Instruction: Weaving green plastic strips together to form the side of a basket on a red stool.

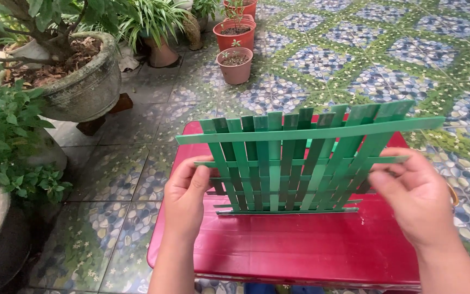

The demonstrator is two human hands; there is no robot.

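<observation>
Green woven strips (295,163) — both hands' grip

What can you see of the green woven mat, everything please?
The green woven mat is made of flat, glossy strips that look like plastic, upright ones crossed by a few horizontal ones, ends loose and fanning right. It stands nearly upright, its lower edge at the red table. The left hand pinches its left edge, and the right hand grips the right.

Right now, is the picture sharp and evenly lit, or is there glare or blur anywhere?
Head view: soft, even daylight, no hard shadows; the green woven strip mat is sharp, both hands crisp; faint sheen on the red table; wide-lens bending shows toward the edges.
</observation>
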